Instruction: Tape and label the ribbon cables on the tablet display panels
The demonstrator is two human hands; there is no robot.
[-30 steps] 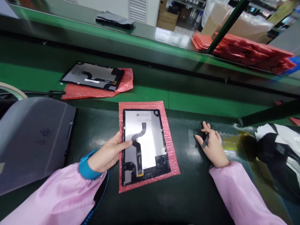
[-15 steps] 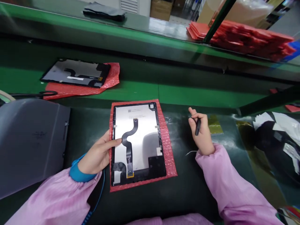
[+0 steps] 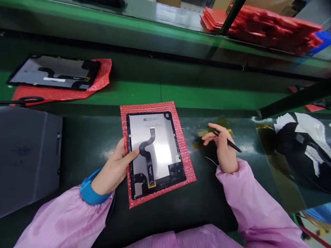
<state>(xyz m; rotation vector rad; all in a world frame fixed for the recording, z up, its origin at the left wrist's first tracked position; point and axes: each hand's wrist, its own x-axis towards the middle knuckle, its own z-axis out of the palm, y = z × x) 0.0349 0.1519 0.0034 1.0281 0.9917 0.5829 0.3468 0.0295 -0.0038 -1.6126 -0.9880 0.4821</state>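
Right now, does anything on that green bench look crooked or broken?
The screen panel on the back ledge looks crooked: it sits askew on its red bubble wrap, which shows only at the front and right. A thin white strand near the right hand looks stray. Nothing seems clearly broken.

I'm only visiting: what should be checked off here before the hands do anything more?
1. Left hand gripping the screen panel: ok.
2. Red bubble wrap behind the panel: ok.
3. Right hand holding the black tool: ok.
4. Tool clear of the panel: ok, apart.
5. Ribbon cable firmly connected: cannot tell.
6. Blue wrist strap worn: ok.
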